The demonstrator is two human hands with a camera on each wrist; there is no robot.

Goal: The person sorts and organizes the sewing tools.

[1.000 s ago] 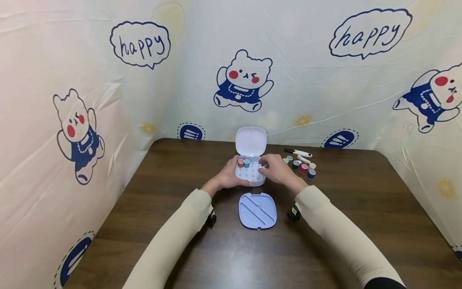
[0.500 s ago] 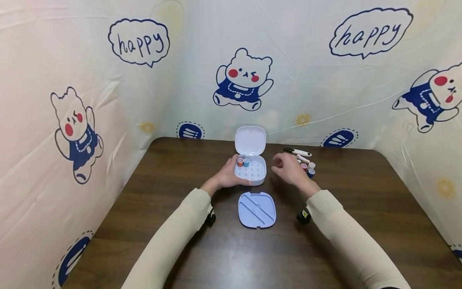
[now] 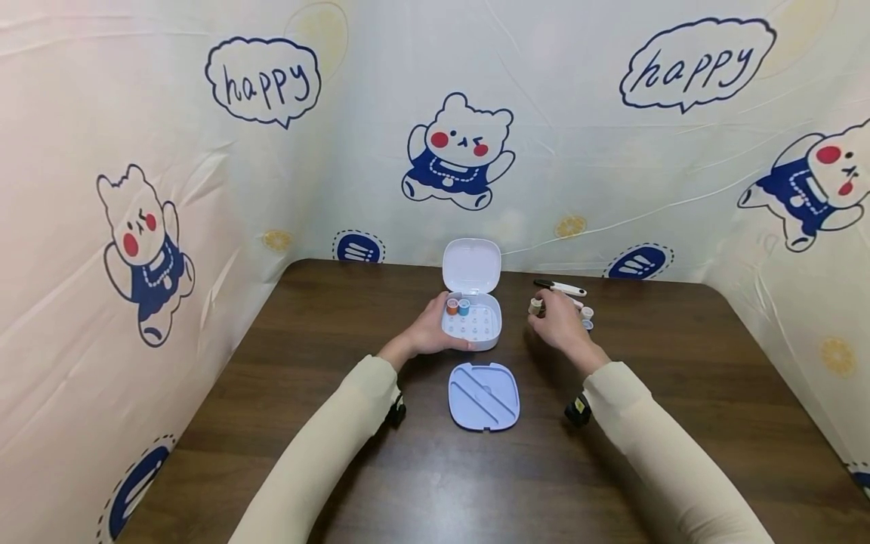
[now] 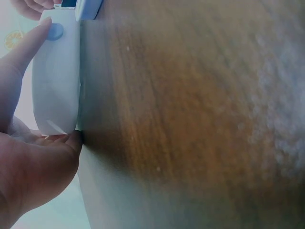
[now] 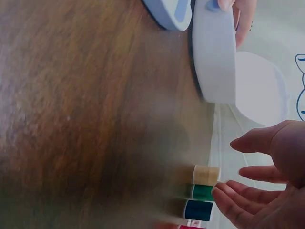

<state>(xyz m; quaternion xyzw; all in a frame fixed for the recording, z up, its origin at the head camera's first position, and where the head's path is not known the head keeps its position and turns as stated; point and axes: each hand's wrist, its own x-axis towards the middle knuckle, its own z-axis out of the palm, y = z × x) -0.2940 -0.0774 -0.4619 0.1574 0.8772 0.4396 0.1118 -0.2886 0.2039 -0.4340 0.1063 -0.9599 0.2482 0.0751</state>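
Head: the left hand point(image 3: 430, 326) grasps the side of an open, white, rounded box point(image 3: 486, 345) on the desk point(image 3: 421, 468), an orange spool point(image 3: 452, 307) and a blue spool point(image 3: 464, 307) inside. Left wrist: a round blue button point(image 4: 55, 32) marks its smooth wall. Right wrist: the right hand's point(image 5: 286, 200) loose fingers hold nothing beside a white-rimmed tan spool point(image 5: 207, 175), green spool point(image 5: 203, 192) and navy spool point(image 5: 198, 210).

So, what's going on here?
A person's left hand holds the open box, which has an orange spool and a blue spool in it. Their right hand is at a tan spool, apparently not gripping it yet, with other spools nearby. A blue panel lies on the table in front of the box.
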